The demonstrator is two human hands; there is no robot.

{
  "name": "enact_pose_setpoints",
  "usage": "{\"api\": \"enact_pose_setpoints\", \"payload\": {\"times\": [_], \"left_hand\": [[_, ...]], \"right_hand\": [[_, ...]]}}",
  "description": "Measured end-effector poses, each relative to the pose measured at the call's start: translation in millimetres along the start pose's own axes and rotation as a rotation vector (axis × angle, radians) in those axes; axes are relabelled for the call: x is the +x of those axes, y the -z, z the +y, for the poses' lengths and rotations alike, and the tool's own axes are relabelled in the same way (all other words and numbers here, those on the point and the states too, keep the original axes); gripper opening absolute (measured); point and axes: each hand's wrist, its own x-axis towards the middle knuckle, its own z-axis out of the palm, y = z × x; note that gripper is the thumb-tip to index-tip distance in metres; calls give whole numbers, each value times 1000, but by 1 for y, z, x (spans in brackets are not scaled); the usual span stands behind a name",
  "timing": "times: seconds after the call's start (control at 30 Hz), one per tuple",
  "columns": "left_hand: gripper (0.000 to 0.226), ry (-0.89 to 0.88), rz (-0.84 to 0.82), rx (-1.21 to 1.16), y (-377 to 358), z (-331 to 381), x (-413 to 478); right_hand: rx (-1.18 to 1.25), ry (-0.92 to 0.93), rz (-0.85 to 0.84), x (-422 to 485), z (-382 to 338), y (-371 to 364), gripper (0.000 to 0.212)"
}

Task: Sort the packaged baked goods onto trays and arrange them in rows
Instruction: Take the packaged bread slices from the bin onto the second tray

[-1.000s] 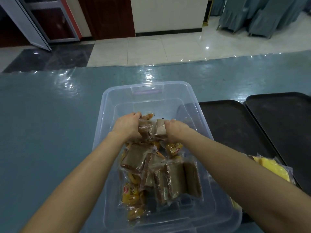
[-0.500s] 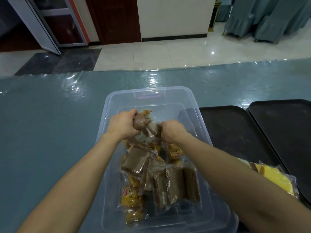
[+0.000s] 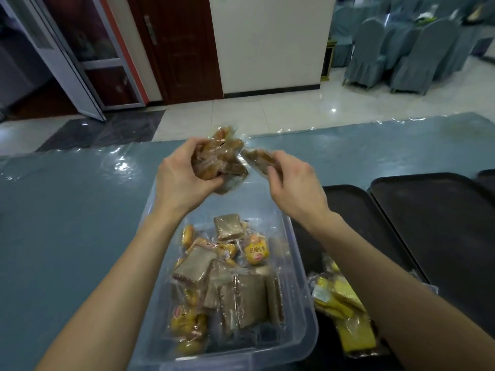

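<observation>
A clear plastic bin (image 3: pixel 302 295) in front of me holds several wrapped baked goods: brown cake slices (image 3: pixel 249 298) and yellow round buns (image 3: pixel 256 252). Above the bin's far end, my left hand (image 3: pixel 182 180) is closed on a bunch of brown wrapped pastries (image 3: pixel 219 162). Just to its right, my right hand (image 3: pixel 294 183) grips a single brown wrapped pastry (image 3: pixel 258 159). To the right of the bin lie two black trays (image 3: pixel 356 210) (image 3: pixel 434 215). Yellow wrapped cakes (image 3: pixel 340 301) rest on the near end of the closer tray.
The bin and trays sit on a blue-grey table under shiny plastic film (image 3: pixel 67 210). Beyond the table's far edge is a tiled floor, a dark red door (image 3: pixel 176 49) and covered chairs (image 3: pixel 401 49) at the back right.
Both hands have lifted out of the bin with brown wrapped pastries and now hold them above its far end. The right hand has pulled one pastry apart from the bunch.
</observation>
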Motion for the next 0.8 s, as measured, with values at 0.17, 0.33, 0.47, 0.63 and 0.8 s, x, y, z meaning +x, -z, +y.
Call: {"api": "enact_pose_setpoints", "payload": {"times": [0.17,0.33,0.47,0.63,0.8], "left_hand": [[76,-163,-5,-1,-45,106,9],[74,-250,-98,-25,-139,213,-1],[74,-193,-215,-59,-240,283,-28],[78,-236,-390,9,-365,355,-76],[72,-411,-416,147,-466,408,-108]], "right_hand": [[109,-24,141,-22,58,75,20],[81,-94,184,-73,169,157,24],[44,-188,127,-133,267,217,25],[8,-361,40,-220,376,274,22],[-55,-615,33,-271,450,315,22]]}}
